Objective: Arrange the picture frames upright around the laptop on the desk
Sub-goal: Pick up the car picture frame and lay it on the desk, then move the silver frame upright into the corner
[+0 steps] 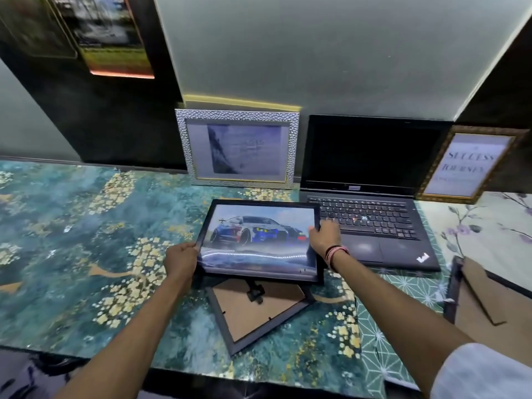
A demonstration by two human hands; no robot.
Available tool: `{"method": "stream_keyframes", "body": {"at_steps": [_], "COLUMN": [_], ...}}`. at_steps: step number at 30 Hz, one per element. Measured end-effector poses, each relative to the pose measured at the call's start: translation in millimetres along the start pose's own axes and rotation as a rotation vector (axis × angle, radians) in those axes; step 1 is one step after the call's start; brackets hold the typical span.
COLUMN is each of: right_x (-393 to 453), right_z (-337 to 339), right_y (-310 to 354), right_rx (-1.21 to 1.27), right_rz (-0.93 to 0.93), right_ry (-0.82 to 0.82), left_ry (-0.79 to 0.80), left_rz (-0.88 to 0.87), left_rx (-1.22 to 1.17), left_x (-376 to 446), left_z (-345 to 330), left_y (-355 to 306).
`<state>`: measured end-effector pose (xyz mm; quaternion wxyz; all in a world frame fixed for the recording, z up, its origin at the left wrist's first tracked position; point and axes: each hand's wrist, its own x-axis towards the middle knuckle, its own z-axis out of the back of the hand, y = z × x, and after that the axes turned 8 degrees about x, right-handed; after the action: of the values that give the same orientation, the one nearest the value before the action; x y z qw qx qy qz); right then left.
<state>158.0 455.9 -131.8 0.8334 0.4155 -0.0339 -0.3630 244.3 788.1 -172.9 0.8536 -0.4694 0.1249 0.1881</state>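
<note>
Two frames upright already: silver frame (237, 148) left of laptop (371, 194), gold frame (466, 165) right. Car frame (260, 240) gripped by left hand (181, 259) and right hand (325, 236) above desk (72, 226); two face-down frames (259, 312) (489, 298) left.

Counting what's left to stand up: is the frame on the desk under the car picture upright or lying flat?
Lying flat. The black frame lies face down on the desk, brown backing board and stand hinge facing up.
</note>
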Motion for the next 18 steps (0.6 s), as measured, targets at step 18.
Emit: {"method": "stream_keyframes", "body": {"at_steps": [18], "right_x": [44.3], "right_z": [-0.4], "right_y": [109.9], "right_rx": [-0.077], "right_rz": [0.377], "right_ry": [-0.133], "left_ry": [-0.059], "left_rz": [0.059], "left_rx": [0.009], "left_x": [22.6], "left_z": [-10.8], "left_y": [-113.1]}}
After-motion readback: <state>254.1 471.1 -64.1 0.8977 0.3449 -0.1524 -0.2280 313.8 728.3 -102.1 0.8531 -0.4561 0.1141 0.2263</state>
